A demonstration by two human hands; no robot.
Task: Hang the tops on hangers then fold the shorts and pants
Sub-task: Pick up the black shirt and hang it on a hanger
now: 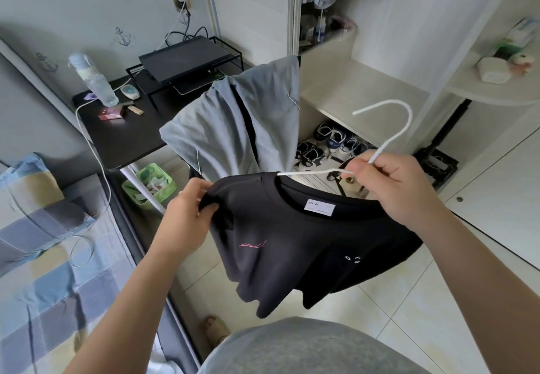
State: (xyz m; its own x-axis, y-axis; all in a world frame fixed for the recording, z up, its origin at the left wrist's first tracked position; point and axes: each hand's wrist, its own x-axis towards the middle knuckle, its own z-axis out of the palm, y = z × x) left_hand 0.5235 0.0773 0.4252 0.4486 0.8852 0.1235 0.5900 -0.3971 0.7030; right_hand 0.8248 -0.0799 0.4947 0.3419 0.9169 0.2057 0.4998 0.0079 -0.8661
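Note:
A black T-shirt (pixel 277 245) with a white neck label hangs in the air in front of me. A white wire hanger (pixel 400 131) sticks up out of its collar, hook pointing up and left. My right hand (pixel 400 189) grips the hanger at the base of the hook, over the right side of the collar. My left hand (pixel 190 212) pinches the shirt's left shoulder fabric. A grey garment (pixel 233 128) is draped over a chair back just behind the shirt.
A black desk (pixel 131 136) with a laptop stand, bottle and cables stands at the left, a green bin (pixel 152 186) below it. The bed (pixel 43 242) lies at the left. An open wardrobe (pixel 365 90) with shoes and hanging clothes is ahead.

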